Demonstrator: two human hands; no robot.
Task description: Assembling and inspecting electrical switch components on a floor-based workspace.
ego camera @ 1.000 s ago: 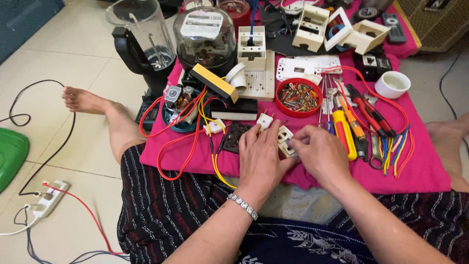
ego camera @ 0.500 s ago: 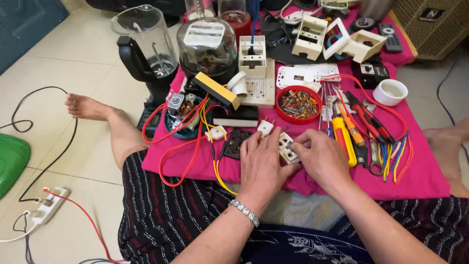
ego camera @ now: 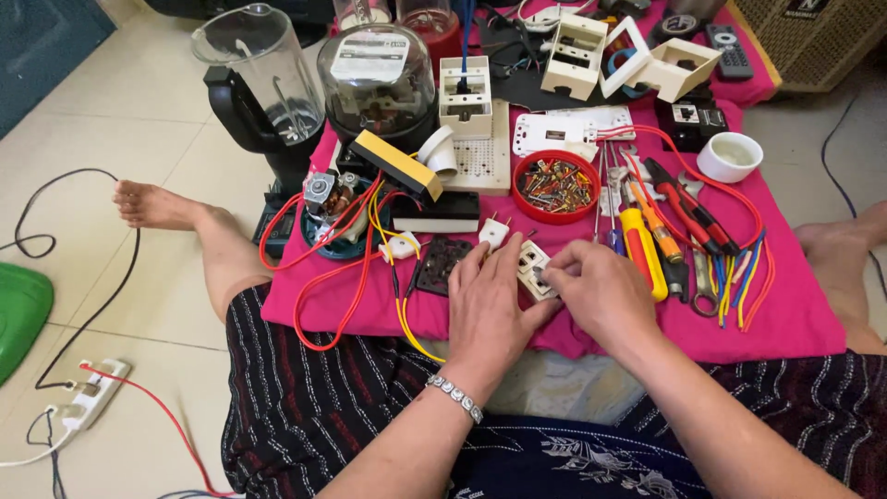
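While a small cream socket insert is held at the centre of the frame, it is gripped from both sides: the left hand is curled around its left edge, and the right hand is closed on its right edge with fingertips pinched. Both forearms are extended up from the lower edge of the frame, and a beaded bracelet is worn on the left wrist. The insert is kept just above a pink cloth.

Just beside the left hand, one black plate and one white plug are laid on the cloth. Red and yellow wires are looped to the left. One round red tray of screws is set above the hands. Screwdrivers and pliers are spread to the right; their count cannot be told. One white cup is placed at the upper right. One blender jug and one domed meter are stood at the upper left. One white power strip is laid at the lower left.
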